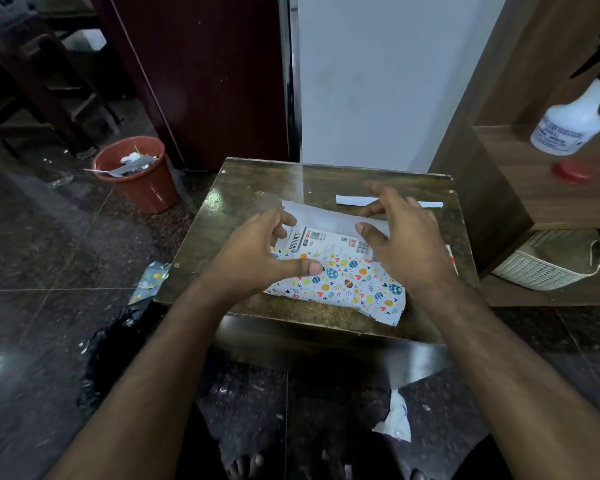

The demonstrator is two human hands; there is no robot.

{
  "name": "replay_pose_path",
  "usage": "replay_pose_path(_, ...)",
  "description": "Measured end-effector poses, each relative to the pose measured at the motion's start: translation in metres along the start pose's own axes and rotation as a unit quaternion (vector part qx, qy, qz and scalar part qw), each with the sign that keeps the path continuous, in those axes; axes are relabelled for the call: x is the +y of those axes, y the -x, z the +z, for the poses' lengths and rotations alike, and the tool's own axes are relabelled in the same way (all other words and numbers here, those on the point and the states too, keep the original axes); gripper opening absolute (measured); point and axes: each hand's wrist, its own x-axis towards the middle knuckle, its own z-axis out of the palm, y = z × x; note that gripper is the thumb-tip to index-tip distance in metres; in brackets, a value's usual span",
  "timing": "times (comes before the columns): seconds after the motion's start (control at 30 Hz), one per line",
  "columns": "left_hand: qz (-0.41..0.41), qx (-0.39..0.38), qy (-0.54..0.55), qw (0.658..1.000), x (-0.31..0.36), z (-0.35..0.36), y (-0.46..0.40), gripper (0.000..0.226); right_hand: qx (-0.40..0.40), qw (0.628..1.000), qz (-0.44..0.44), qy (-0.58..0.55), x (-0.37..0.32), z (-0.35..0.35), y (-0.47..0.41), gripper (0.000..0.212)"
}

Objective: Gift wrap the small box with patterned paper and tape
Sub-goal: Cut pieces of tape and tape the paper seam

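A small white box [326, 241] with printed labels lies on a sheet of egg-patterned paper [354, 287] on a small brown table [243, 199]. The paper's far flap [333, 216], white side up, is folded over the box's far edge. My left hand [257, 259] grips the box's left end, its thumb pressing the patterned near flap and its fingers curled at the far flap. My right hand [407, 240] is at the box's right end, with thumb and forefinger pinching the white flap and the other fingers raised.
A white strip [388, 201] lies at the table's far edge. A red bin [136, 174] stands on the floor to the left. Shelves at right hold a spray bottle [575, 123], a red cap [572, 171] and a white basket [548, 268]. Paper scraps [395, 417] litter the floor.
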Motion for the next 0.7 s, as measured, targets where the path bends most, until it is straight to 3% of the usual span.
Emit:
replay_pose_path(0.1, -0.010, -0.050, 0.048, 0.998, -0.003, -0.005, 0.001, 0.070, 0.005, 1.000, 0.010, -0.021, -0.001, 0.000, 0.000, 0.061)
replay_pose_path(0.23, -0.005, -0.051, 0.027, 0.998, -0.006, -0.005, -0.001, 0.092, 0.011, 0.999, 0.030, -0.031, -0.002, 0.002, -0.001, 0.061)
replay_pose_path(0.33, 0.001, -0.055, 0.007, 0.998, -0.005, -0.006, -0.001, 0.093, 0.026, 0.999, 0.031, -0.018, -0.004, 0.006, -0.002, 0.058)
replay_pose_path(0.7, -0.047, 0.010, 0.072, 0.996, -0.001, -0.001, -0.007, 0.058, 0.015, 0.998, -0.032, 0.042, -0.011, 0.002, 0.000, 0.046)
